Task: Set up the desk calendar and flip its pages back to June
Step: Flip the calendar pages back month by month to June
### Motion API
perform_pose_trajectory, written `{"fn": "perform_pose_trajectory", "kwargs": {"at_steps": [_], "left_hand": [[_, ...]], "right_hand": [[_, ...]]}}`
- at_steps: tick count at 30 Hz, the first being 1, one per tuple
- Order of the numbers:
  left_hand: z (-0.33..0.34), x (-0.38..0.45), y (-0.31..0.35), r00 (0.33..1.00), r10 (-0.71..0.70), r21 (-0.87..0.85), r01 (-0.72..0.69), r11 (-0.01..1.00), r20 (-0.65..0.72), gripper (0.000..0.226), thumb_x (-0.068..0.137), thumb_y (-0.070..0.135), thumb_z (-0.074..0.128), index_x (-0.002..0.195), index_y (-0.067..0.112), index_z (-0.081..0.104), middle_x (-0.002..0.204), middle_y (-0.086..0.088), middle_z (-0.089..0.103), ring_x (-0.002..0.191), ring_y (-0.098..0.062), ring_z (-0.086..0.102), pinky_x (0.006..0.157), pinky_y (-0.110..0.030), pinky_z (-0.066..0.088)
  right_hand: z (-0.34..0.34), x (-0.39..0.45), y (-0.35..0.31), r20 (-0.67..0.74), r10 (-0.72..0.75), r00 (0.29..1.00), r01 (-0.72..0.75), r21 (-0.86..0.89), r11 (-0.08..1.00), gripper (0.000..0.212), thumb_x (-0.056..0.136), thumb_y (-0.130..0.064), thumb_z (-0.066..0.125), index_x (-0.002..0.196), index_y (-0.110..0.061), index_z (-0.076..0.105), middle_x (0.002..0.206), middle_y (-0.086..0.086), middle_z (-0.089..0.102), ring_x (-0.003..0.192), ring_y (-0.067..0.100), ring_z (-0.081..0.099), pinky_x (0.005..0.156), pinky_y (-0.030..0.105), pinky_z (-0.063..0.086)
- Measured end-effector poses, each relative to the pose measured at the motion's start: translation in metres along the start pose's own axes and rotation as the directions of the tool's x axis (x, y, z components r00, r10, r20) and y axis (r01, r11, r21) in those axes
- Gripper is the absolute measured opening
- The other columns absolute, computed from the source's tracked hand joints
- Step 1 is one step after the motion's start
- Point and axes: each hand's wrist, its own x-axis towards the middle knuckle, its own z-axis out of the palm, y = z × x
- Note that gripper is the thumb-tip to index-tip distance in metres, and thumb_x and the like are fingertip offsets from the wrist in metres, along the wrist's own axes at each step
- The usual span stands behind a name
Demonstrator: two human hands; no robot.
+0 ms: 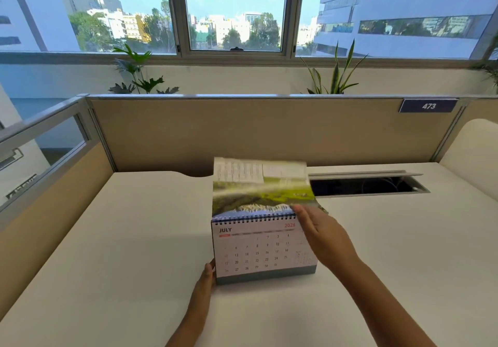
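Observation:
The desk calendar (258,252) stands upright on the white desk (121,238), spiral binding on top, its front page reading JULY 2026. One page (258,187) with a green landscape photo stands raised above the spiral, blurred in motion. My right hand (320,236) is at the calendar's upper right corner, fingers on the lower right edge of that raised page. My left hand (206,279) presses against the lower left corner of the calendar's grey base, steadying it.
A beige partition (242,131) with a "473" label (428,106) rises behind the desk. An open cable trough (369,185) sits in the desk right behind the calendar. Potted plants (140,77) stand under the window beyond.

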Motion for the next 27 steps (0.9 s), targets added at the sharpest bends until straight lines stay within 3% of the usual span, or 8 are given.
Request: {"fn": "perform_pose_trajectory", "kwargs": {"at_steps": [4, 7, 9, 13, 15, 18, 23, 27], "left_hand": [[0.0, -0.005, 0.002, 0.998, 0.05, -0.046, -0.049, 0.998, 0.032, 0.089, 0.059, 0.079, 0.018, 0.125, 0.026, 0.045, 0.12, 0.005, 0.056, 0.103, -0.016, 0.051, 0.095, -0.027, 0.032], [0.0, -0.009, 0.002, 0.998, 0.064, -0.049, -0.063, 0.997, 0.026, 0.064, 0.073, 0.069, 0.018, 0.117, 0.031, 0.047, 0.114, 0.006, 0.059, 0.106, -0.017, 0.053, 0.093, -0.026, 0.032], [-0.001, -0.008, 0.001, 0.998, 0.064, -0.033, -0.063, 0.997, 0.021, 0.051, 0.088, 0.049, 0.016, 0.123, 0.027, 0.045, 0.122, -0.001, 0.057, 0.107, -0.018, 0.051, 0.093, -0.026, 0.032], [-0.001, -0.011, 0.003, 0.996, 0.086, -0.017, -0.085, 0.996, 0.025, 0.063, 0.072, 0.072, 0.02, 0.117, 0.035, 0.044, 0.12, 0.002, 0.058, 0.108, -0.018, 0.053, 0.096, -0.027, 0.032], [-0.001, -0.009, 0.001, 0.996, 0.086, -0.016, -0.086, 0.996, 0.021, 0.052, 0.084, 0.057, 0.018, 0.122, 0.032, 0.044, 0.124, -0.003, 0.057, 0.109, -0.02, 0.051, 0.097, -0.027, 0.032], [-0.002, -0.006, -0.003, 0.996, 0.086, -0.008, -0.086, 0.996, 0.017, 0.044, 0.093, 0.041, 0.017, 0.124, 0.027, 0.044, 0.12, -0.003, 0.055, 0.112, -0.022, 0.049, 0.097, -0.027, 0.032], [-0.003, -0.002, -0.006, 0.997, 0.075, 0.011, -0.075, 0.997, 0.013, 0.041, 0.093, 0.041, 0.017, 0.123, 0.03, 0.043, 0.119, 0.001, 0.054, 0.113, -0.02, 0.047, 0.098, -0.027, 0.03], [-0.002, -0.003, -0.006, 0.998, 0.067, 0.013, -0.067, 0.998, 0.016, 0.041, 0.093, 0.042, 0.017, 0.122, 0.032, 0.043, 0.117, 0.002, 0.055, 0.112, -0.018, 0.047, 0.098, -0.027, 0.029]], "right_hand": [[0.008, -0.005, 0.018, -0.043, -0.011, 0.999, 0.018, 0.161, 0.987, 0.05, 0.088, -0.056, 0.024, 0.118, -0.03, 0.053, 0.113, -0.005, 0.061, 0.093, 0.007, 0.057, 0.071, 0.026, 0.053], [0.011, -0.016, 0.031, -0.259, 0.129, 0.957, -0.058, 0.267, 0.962, 0.049, 0.088, -0.05, 0.029, 0.126, -0.026, 0.048, 0.122, -0.002, 0.053, 0.094, 0.001, 0.053, 0.07, 0.01, 0.045], [0.014, -0.025, 0.042, -0.314, 0.287, 0.905, -0.179, 0.331, 0.926, 0.053, 0.088, -0.049, 0.028, 0.131, -0.022, 0.043, 0.134, 0.002, 0.048, 0.106, 0.005, 0.051, 0.085, 0.013, 0.039], [0.029, -0.04, 0.06, -0.003, 0.474, 0.88, -0.432, 0.406, 0.805, 0.06, 0.091, -0.05, 0.026, 0.143, -0.02, 0.024, 0.153, 0.004, 0.028, 0.139, 0.022, 0.027, 0.111, 0.036, 0.022], [0.035, -0.046, 0.059, 0.101, 0.441, 0.892, -0.44, 0.426, 0.79, 0.065, 0.088, -0.054, 0.024, 0.144, -0.023, 0.021, 0.153, 0.0, 0.028, 0.139, 0.021, 0.026, 0.113, 0.038, 0.021], [0.042, -0.051, 0.052, 0.131, 0.416, 0.9, -0.427, 0.456, 0.781, 0.071, 0.081, -0.061, 0.022, 0.145, -0.028, 0.019, 0.151, -0.004, 0.031, 0.137, 0.018, 0.03, 0.112, 0.038, 0.024], [0.039, -0.055, 0.047, 0.102, 0.436, 0.894, -0.429, 0.475, 0.768, 0.069, 0.082, -0.06, 0.023, 0.143, -0.029, 0.023, 0.147, -0.007, 0.035, 0.135, 0.016, 0.033, 0.111, 0.034, 0.025], [0.037, -0.061, 0.045, 0.087, 0.442, 0.893, -0.425, 0.486, 0.764, 0.07, 0.08, -0.061, 0.024, 0.143, -0.03, 0.023, 0.13, -0.019, 0.036, 0.122, 0.004, 0.033, 0.107, 0.029, 0.024]]}}
